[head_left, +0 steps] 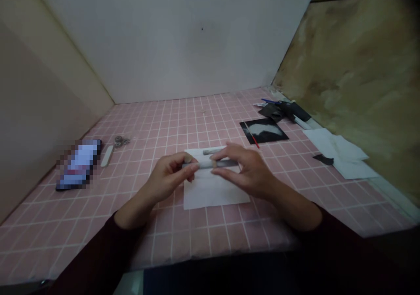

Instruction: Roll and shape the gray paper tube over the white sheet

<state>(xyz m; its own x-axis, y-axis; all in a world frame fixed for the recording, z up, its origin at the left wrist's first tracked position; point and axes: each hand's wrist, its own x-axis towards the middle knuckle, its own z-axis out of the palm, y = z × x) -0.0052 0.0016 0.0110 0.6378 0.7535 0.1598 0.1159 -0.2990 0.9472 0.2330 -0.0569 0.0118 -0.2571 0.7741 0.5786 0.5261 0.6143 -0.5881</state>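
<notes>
A white sheet of paper (216,194) lies flat on the pink checked tablecloth in front of me. Across its upper part runs a narrow grey-and-white strip or roll (205,165); I cannot make out which. Its left end is pinched between thumb and fingers of my left hand (169,172). My right hand (251,168) closes on the same strip from the right, thumb below and forefinger above, and its right part shows grey under the palm. A short piece with a grey end (207,152) lies just beyond, partly covered by my right fingers.
To the left are a blurred phone (78,166), a white flat stick (106,156) and small scissors (121,141). At right lie a black sheet with a pale patch (272,133), a red-tipped stick (254,141), dark scraps (274,111) and white papers (341,150) along the wall.
</notes>
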